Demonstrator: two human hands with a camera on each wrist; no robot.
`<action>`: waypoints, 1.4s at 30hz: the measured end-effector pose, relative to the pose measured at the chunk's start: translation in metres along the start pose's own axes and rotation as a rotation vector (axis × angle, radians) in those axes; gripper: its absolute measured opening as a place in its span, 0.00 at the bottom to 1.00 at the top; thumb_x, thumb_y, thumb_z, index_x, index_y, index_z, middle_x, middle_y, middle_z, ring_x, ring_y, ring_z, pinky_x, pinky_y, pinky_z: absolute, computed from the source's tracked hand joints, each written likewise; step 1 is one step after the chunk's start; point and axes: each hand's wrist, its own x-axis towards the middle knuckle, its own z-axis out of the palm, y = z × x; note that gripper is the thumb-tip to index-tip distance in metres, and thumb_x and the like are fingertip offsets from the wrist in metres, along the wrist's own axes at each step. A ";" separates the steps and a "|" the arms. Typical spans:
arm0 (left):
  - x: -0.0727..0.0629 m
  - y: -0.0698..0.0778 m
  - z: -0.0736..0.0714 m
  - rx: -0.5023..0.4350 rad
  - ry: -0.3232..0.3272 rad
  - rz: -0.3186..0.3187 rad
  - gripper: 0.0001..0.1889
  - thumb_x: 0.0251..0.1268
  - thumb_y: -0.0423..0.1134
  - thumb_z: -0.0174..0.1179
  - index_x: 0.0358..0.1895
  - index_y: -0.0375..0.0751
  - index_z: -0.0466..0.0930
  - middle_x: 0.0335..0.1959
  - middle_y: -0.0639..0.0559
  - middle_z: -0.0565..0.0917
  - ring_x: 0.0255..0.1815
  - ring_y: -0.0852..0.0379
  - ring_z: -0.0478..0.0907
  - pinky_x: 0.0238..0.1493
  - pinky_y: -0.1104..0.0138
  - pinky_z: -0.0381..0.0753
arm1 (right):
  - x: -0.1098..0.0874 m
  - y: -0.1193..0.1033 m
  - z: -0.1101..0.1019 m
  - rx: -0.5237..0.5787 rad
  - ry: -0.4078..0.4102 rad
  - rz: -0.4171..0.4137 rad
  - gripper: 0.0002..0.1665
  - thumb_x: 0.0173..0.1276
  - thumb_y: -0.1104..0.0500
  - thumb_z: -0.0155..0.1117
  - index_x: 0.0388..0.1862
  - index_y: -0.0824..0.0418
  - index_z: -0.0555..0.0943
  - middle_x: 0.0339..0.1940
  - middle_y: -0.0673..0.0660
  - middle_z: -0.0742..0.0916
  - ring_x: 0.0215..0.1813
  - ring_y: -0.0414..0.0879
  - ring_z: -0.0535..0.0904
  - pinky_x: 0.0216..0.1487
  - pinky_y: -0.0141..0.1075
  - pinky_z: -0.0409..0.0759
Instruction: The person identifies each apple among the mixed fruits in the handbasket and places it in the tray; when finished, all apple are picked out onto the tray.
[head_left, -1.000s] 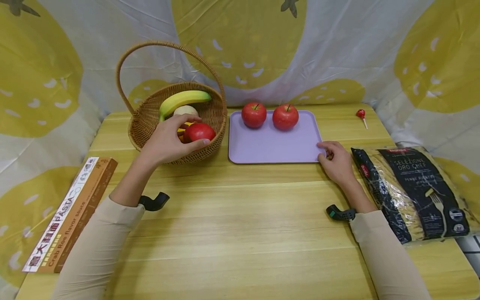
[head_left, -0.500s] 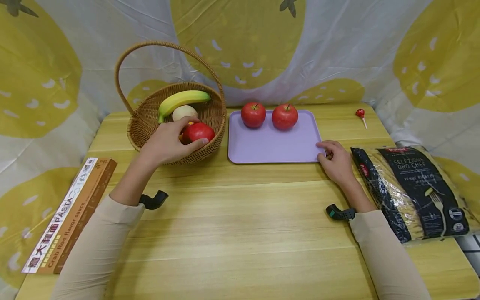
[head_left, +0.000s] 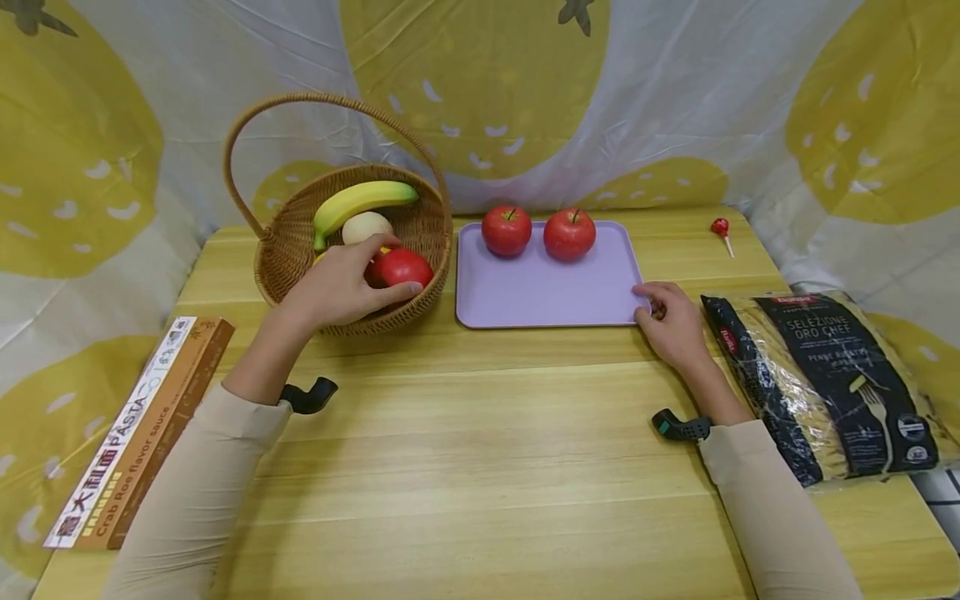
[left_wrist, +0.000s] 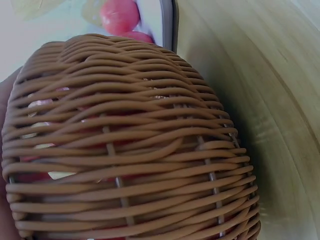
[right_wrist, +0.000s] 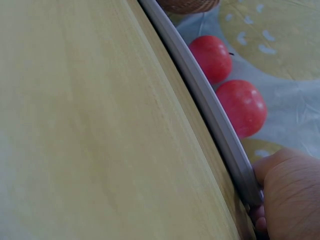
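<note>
My left hand (head_left: 337, 279) reaches over the near rim of a wicker basket (head_left: 273, 250), thumb on the near side and fingers on the far side of a smooth red fruit (head_left: 405, 267). A banana (head_left: 367, 200) and a pale round fruit (head_left: 366, 227) lie behind it, with a bit of yellow partly hidden under the fingers. In the left wrist view, basket weave (left_wrist: 130, 150) covers most of the held fruit. My right hand (head_left: 671, 321) pinches the right edge of a lilac tray (head_left: 547, 292). Two red apples (head_left: 507, 231) sit at the tray's back.
A red lollipop (head_left: 722, 229) lies at the back right. A bag of penne (head_left: 832, 383) lies right of my right hand. A pasta box (head_left: 142, 429) lies along the table's left side. A patterned cloth (head_left: 660, 83) hangs behind the table (head_left: 480, 467).
The basket has rocked slightly and its handle sits lower in the head view. Fruit and left fingers have shifted a little rightward. The right hand, tray and apples have stayed put.
</note>
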 end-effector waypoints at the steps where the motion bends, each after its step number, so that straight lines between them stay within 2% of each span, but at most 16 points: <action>1: 0.000 0.000 0.000 -0.011 0.000 -0.009 0.45 0.59 0.77 0.59 0.71 0.49 0.67 0.56 0.43 0.82 0.53 0.43 0.82 0.54 0.48 0.81 | 0.000 0.000 0.000 0.000 -0.002 0.003 0.21 0.69 0.64 0.61 0.59 0.66 0.85 0.59 0.66 0.83 0.43 0.52 0.74 0.41 0.28 0.65; 5: -0.001 0.001 0.001 -0.054 0.020 -0.054 0.45 0.53 0.78 0.63 0.63 0.48 0.65 0.51 0.45 0.80 0.48 0.45 0.82 0.50 0.50 0.81 | 0.000 -0.001 0.000 -0.004 -0.004 0.010 0.21 0.69 0.64 0.61 0.59 0.66 0.85 0.60 0.66 0.83 0.44 0.52 0.74 0.41 0.29 0.65; 11: 0.001 0.002 0.002 -0.122 0.116 -0.067 0.43 0.46 0.74 0.71 0.58 0.51 0.65 0.51 0.47 0.76 0.47 0.45 0.79 0.50 0.50 0.81 | 0.000 -0.001 0.000 -0.008 -0.009 0.018 0.21 0.69 0.64 0.61 0.60 0.66 0.84 0.61 0.66 0.82 0.44 0.52 0.74 0.42 0.30 0.65; 18: 0.001 0.001 0.002 -0.228 0.201 -0.046 0.41 0.47 0.63 0.76 0.59 0.47 0.65 0.52 0.44 0.76 0.52 0.46 0.76 0.52 0.49 0.81 | 0.000 0.000 0.001 -0.006 -0.010 0.019 0.21 0.69 0.63 0.61 0.60 0.66 0.84 0.60 0.66 0.82 0.44 0.53 0.74 0.42 0.30 0.66; 21: 0.000 0.003 -0.001 -0.258 0.217 -0.043 0.41 0.50 0.60 0.75 0.61 0.46 0.65 0.55 0.44 0.77 0.54 0.45 0.76 0.53 0.48 0.81 | 0.000 0.000 0.001 -0.014 -0.009 0.028 0.21 0.69 0.63 0.61 0.60 0.65 0.84 0.61 0.66 0.82 0.45 0.53 0.74 0.42 0.32 0.66; 26: 0.000 0.007 -0.004 -0.279 0.234 -0.018 0.37 0.51 0.59 0.74 0.62 0.50 0.69 0.60 0.48 0.78 0.56 0.47 0.76 0.54 0.47 0.81 | 0.000 0.002 0.002 -0.023 -0.006 0.022 0.21 0.69 0.63 0.60 0.60 0.66 0.84 0.60 0.66 0.82 0.45 0.53 0.74 0.42 0.32 0.67; 31: 0.002 0.009 -0.003 -0.295 0.258 -0.009 0.35 0.52 0.61 0.74 0.64 0.57 0.74 0.58 0.50 0.82 0.57 0.47 0.76 0.55 0.46 0.81 | -0.001 0.002 0.002 -0.022 -0.007 0.023 0.21 0.69 0.63 0.61 0.60 0.66 0.84 0.60 0.66 0.82 0.45 0.52 0.74 0.42 0.32 0.66; 33: 0.002 0.012 -0.003 -0.308 0.270 -0.013 0.36 0.52 0.62 0.74 0.66 0.58 0.74 0.58 0.50 0.83 0.58 0.47 0.76 0.56 0.46 0.81 | -0.001 0.002 0.002 -0.021 -0.010 0.030 0.21 0.69 0.63 0.61 0.60 0.66 0.84 0.60 0.65 0.82 0.45 0.52 0.74 0.41 0.32 0.66; 37: 0.004 0.018 -0.003 -0.384 0.300 -0.012 0.40 0.50 0.60 0.76 0.65 0.53 0.68 0.61 0.48 0.80 0.60 0.48 0.77 0.58 0.48 0.81 | 0.000 0.003 0.003 -0.017 -0.007 0.031 0.21 0.69 0.63 0.61 0.60 0.66 0.84 0.60 0.65 0.82 0.45 0.53 0.74 0.42 0.32 0.66; 39: 0.006 0.023 -0.002 -0.432 0.318 0.008 0.41 0.49 0.58 0.77 0.63 0.50 0.65 0.61 0.48 0.79 0.59 0.50 0.78 0.57 0.50 0.82 | 0.000 0.003 0.003 -0.018 -0.006 0.032 0.21 0.69 0.63 0.61 0.60 0.66 0.84 0.60 0.65 0.82 0.45 0.52 0.74 0.42 0.32 0.66; 42: 0.009 0.032 0.001 -0.475 0.355 0.058 0.40 0.48 0.55 0.78 0.62 0.51 0.68 0.59 0.51 0.80 0.56 0.54 0.79 0.55 0.54 0.83 | 0.000 0.004 0.003 -0.021 -0.005 0.032 0.22 0.69 0.63 0.61 0.60 0.65 0.84 0.60 0.64 0.82 0.45 0.52 0.74 0.42 0.32 0.65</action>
